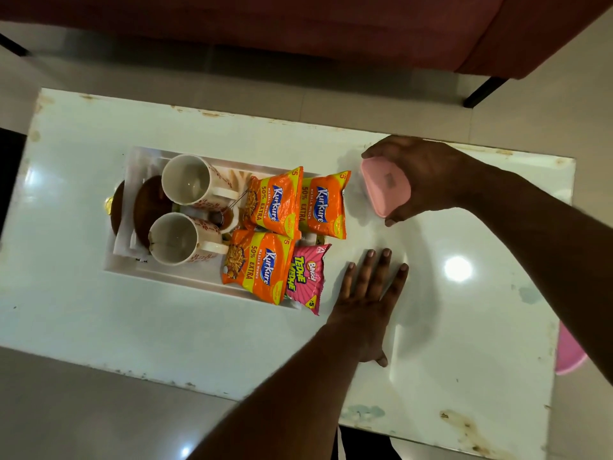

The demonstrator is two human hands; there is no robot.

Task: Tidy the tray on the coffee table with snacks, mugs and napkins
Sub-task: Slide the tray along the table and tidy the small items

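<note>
A white tray (185,277) sits on the white coffee table (132,327). In it lie two white mugs (189,180) (175,239) on their sides, brown coasters (146,207), white napkins (124,234), three orange snack packets (272,204) (323,205) (257,265) and a pink snack packet (306,277). My right hand (421,171) grips a pink-lidded box (384,185) just right of the tray. My left hand (368,293) rests flat on the table, fingers straight, right of the pink packet.
A red sofa (365,24) stands beyond the table's far edge, with a black leg (484,91). A pink object (569,353) shows past the table's right edge. A small gold item (107,204) lies left of the tray.
</note>
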